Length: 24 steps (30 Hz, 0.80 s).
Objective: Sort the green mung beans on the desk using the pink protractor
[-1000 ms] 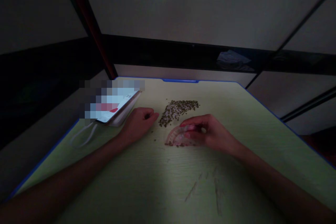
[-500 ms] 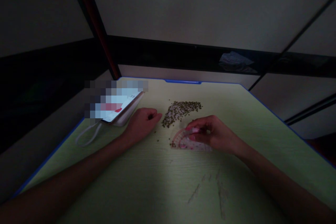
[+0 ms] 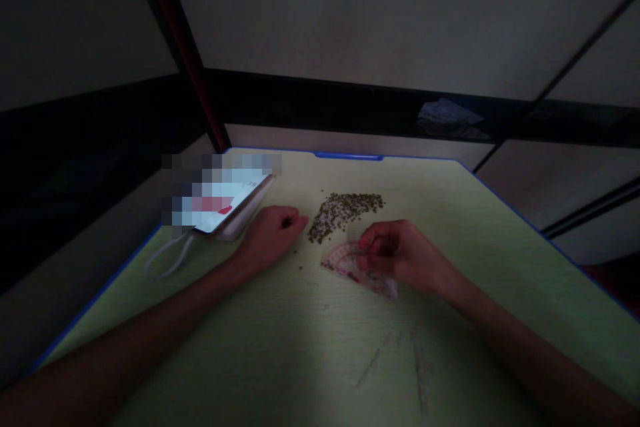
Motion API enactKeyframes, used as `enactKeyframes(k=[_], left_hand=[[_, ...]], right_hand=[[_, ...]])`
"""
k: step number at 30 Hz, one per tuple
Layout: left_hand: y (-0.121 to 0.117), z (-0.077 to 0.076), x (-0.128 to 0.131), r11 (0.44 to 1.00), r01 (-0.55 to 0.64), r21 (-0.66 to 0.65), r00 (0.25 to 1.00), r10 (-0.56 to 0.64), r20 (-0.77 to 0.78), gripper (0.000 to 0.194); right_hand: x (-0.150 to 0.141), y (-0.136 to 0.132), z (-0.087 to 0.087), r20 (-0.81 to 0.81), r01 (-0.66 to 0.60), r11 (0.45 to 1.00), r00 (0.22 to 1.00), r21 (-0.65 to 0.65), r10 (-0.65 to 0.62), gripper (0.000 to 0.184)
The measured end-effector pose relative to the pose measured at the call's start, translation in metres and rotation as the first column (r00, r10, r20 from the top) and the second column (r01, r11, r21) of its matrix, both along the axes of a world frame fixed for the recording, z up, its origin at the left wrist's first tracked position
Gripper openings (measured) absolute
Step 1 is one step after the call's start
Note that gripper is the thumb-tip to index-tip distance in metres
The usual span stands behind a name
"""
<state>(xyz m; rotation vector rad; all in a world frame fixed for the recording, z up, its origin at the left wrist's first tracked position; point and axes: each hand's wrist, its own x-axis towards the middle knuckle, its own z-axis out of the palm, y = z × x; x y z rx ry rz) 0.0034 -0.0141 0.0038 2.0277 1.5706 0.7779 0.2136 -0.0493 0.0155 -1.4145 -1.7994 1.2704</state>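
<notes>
My right hand [image 3: 395, 250] pinches a clear half-round protractor [image 3: 345, 257] with pink markings. The protractor lies low over the table, its straight edge slanting down to the right, and a few small dark seeds show by its lower edge. Just beyond it is a loose pile of small greenish-brown seeds [image 3: 345, 210] with pale patches among them. To the left of the pile my left hand [image 3: 273, 233] rests on the table in a loose fist, thumb against the curled fingers, and nothing shows in it. A few stray seeds lie between the hands.
A lit phone [image 3: 235, 193], partly blurred out, leans on a pale stand or case at the left, with a white strap loop [image 3: 170, 257] beside it. The table [image 3: 240, 360] has a blue rim and dark scratches near me. Pale cabinet panels [image 3: 350, 20] stand behind.
My right hand has turned the protractor, so its straight edge now slopes down to the right. Its fingers have shifted slightly. The left hand and the seed pile stay where they were.
</notes>
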Motion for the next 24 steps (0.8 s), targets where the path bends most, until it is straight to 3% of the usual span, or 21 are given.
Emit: enactKeyframes(k=[11,24], left_hand=[[0.001,-0.001,-0.001,1.000,0.003,0.012,1.000,-0.003,-0.014,0.033],[0.000,-0.001,0.001,1.000,0.005,0.031,1.000,-0.004,-0.031,0.033]], right_hand=[[-0.008,-0.001,-0.005,0.055,-0.018,0.989,0.998,0.150,0.009,0.010],[-0.012,-0.008,-0.001,0.090,-0.191,0.957,0.980,0.216,0.176,0.019]])
